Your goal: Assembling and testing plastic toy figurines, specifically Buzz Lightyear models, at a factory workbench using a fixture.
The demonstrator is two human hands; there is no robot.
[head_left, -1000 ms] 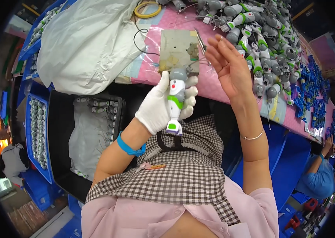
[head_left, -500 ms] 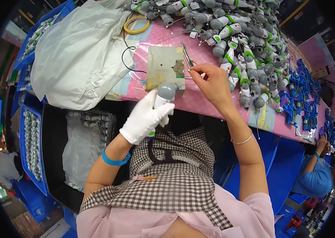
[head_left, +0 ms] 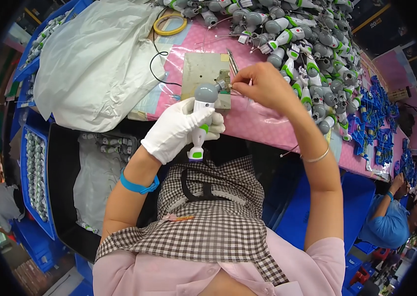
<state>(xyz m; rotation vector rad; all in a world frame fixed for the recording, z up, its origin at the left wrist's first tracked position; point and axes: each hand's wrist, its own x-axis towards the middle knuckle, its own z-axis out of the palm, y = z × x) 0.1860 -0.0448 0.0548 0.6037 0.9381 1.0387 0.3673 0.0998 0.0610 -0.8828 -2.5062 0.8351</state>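
Note:
My left hand (head_left: 171, 129), in a white glove, is wrapped round a toy arm (head_left: 205, 93). Its round grey shoulder end points up, and the white and green end hangs below my fingers. The shoulder is over the near part of a grey metal fixture plate (head_left: 194, 66) on the table. My bare right hand (head_left: 265, 86) is closed in a pinch at the plate's right edge, beside the toy arm's grey peg. Whatever lies between those fingertips is too small to make out. A slim metal tool (head_left: 233, 61) lies just beyond my right fingers.
Toy arms (head_left: 287, 37) with thin wires are heaped at the back right. Blue parts (head_left: 378, 118) lie farther right. White sheeting (head_left: 100, 64) and yellow tape (head_left: 170, 23) are at left. A black bin (head_left: 63, 197) stands lower left; a co-worker (head_left: 388, 219) sits at right.
My left hand has turned the toy arm more upright and its lower end now shows. My right hand has drawn back from the metal tool, slightly left and closer to the toy arm.

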